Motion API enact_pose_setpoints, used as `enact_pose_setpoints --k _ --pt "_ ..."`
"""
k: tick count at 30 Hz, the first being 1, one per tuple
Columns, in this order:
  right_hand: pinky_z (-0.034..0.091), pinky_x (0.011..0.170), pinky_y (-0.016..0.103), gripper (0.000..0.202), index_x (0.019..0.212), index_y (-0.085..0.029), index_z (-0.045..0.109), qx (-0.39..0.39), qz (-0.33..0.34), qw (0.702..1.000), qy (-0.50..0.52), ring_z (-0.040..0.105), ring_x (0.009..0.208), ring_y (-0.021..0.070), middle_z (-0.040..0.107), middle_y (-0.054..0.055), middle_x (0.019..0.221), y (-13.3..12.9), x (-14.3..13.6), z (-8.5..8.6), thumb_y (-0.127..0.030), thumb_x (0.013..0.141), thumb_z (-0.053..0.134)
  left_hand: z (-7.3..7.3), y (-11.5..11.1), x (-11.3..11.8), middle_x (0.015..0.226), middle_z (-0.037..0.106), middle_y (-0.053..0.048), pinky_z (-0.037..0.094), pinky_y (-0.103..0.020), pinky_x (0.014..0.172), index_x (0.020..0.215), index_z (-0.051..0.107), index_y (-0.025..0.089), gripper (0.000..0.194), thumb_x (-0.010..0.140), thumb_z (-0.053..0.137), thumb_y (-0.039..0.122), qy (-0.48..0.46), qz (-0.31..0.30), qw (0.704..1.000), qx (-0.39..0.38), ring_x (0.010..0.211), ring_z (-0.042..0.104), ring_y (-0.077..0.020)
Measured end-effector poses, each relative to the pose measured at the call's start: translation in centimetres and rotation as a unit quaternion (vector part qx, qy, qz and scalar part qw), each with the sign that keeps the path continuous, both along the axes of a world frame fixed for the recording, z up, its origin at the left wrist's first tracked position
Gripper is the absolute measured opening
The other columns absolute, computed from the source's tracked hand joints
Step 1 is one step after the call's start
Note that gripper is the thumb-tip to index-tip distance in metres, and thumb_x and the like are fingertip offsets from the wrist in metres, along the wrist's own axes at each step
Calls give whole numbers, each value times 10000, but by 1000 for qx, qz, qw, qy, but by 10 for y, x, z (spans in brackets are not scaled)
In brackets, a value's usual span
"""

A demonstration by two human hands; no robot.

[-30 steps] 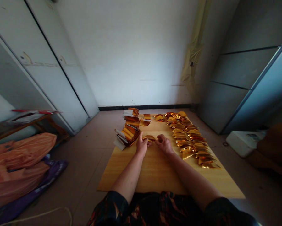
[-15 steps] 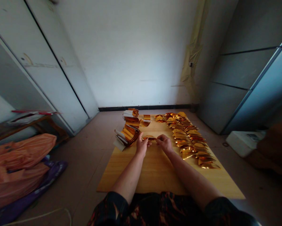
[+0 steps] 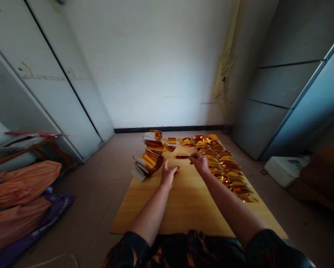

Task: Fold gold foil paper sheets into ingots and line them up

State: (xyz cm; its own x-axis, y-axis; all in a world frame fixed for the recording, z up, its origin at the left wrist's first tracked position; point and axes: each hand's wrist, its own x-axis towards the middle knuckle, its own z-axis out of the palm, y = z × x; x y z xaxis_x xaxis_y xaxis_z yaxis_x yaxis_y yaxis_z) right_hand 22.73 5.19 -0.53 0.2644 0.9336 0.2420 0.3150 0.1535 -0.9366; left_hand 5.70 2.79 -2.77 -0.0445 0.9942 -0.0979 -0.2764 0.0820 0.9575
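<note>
Pinched at its right end by my right hand (image 3: 199,162) is a folded gold foil paper ingot (image 3: 181,156), its long side across the table. My left hand (image 3: 169,173) is apart from it, thumb and fingers spread with nothing between them. Just left of that hand lies a curled stack of gold foil paper sheets (image 3: 150,160), pale on their backs. Rows of finished-looking gold paper ingots (image 3: 231,174) cover the right side of the wooden table (image 3: 180,208), partly hidden behind my right hand and forearm.
Farther back are another foil sheet stack (image 3: 153,139) and loose foil sheets (image 3: 170,146). A white wall (image 3: 161,67) rises beyond the table. Grey cabinets (image 3: 57,85) stand left, a tall grey cabinet (image 3: 284,89) right. Orange plastic bags (image 3: 21,186) lie at lower left, a white box (image 3: 281,171) at right.
My left hand has let go of the paper ingot and opened. My right hand has carried it slightly away from the left hand, up and to the right.
</note>
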Motion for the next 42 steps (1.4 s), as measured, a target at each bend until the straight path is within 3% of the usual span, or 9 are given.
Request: enact_pose_setpoints --k 7,10,13,26,36,42 --pt "422 593 235 158 738 -179 670 -21 -151 972 -179 593 619 162 659 16 632 35 101 36 -247 652 556 -3 1 4 765 687 -33 410 -167 496 1381 337 140 746 697 629 199 10 -9 1000 -3 537 604 -83" --pt "405 611 237 158 734 -171 688 -67 -212 946 -235 585 666 165 684 40 720 46 137 41 -232 638 578 -6 2 8 750 681 -26 410 -173 503 1347 388 126 730 673 650 225 13 -22 1000 -3 535 590 -82" --pt "391 600 232 185 774 -179 704 -106 -225 930 -271 573 661 157 688 46 747 58 158 36 -247 650 585 -7 1 11 752 676 -24 419 -187 521 1296 441 119 689 656 655 259 20 -33 999 -8 545 585 -87" --pt "334 520 220 220 864 -202 718 -174 -203 902 -340 576 679 161 699 62 827 91 176 8 -261 700 584 -5 -8 8 776 661 -41 439 -214 587 1146 564 126 533 643 653 276 38 -58 998 -12 599 583 -102" --pt "349 541 219 208 883 -231 702 -204 -186 873 -403 588 688 164 683 67 840 102 177 3 -282 731 569 -9 -7 10 735 643 -27 412 -213 562 1055 586 126 472 608 663 260 30 -53 998 -18 576 558 -97" --pt "330 546 225 180 869 -209 684 -187 -172 872 -418 582 725 168 672 76 862 104 177 1 -262 760 551 -10 -7 10 729 637 -26 410 -222 569 1033 594 130 463 598 667 270 31 -55 998 -21 572 550 -97"
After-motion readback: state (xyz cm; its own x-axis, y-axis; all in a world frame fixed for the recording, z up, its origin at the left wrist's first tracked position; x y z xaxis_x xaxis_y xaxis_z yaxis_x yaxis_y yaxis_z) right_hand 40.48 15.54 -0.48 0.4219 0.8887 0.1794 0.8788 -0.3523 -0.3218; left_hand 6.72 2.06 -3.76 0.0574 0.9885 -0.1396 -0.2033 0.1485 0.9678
